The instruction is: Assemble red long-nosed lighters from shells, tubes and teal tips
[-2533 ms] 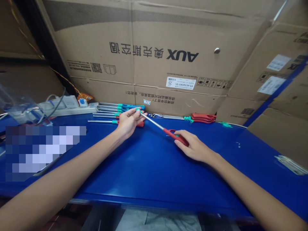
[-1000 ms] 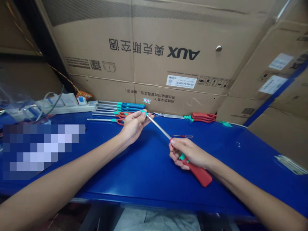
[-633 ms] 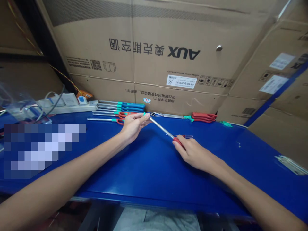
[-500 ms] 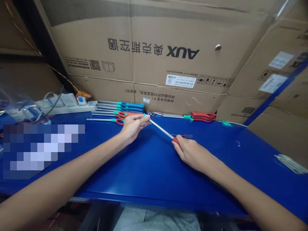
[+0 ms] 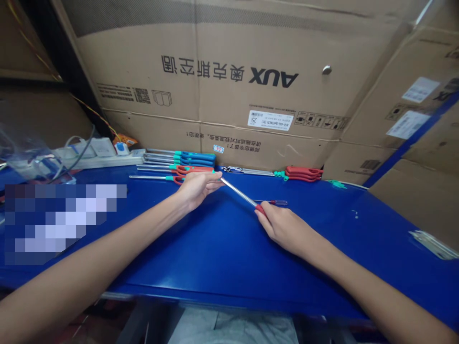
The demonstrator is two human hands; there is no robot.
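My right hand (image 5: 283,222) is wrapped round the red handle (image 5: 260,209) of a tool with a long silver rod (image 5: 239,192). The rod slants up and left, and its far end meets the fingertips of my left hand (image 5: 199,186), which are pressed together on it. Behind my left hand lie lighters with red handles (image 5: 193,169) and others with blue handles (image 5: 201,157). More red-handled lighters (image 5: 303,174) lie to the right, with teal collars by their silver tubes. A screwdriver with a clear reddish handle (image 5: 278,202) lies just behind my right hand.
Large cardboard sheets (image 5: 222,105) stand along the back of the blue table (image 5: 201,258). A white power strip (image 5: 103,160) with plugs and cables is at the back left. Teal pieces (image 5: 337,184) lie at the back right, and metal rods (image 5: 435,244) at the right edge.
The teal piece seen at my left fingertips is now mostly hidden behind them. My left hand has shifted slightly; my right hand has barely moved and keeps its hold.
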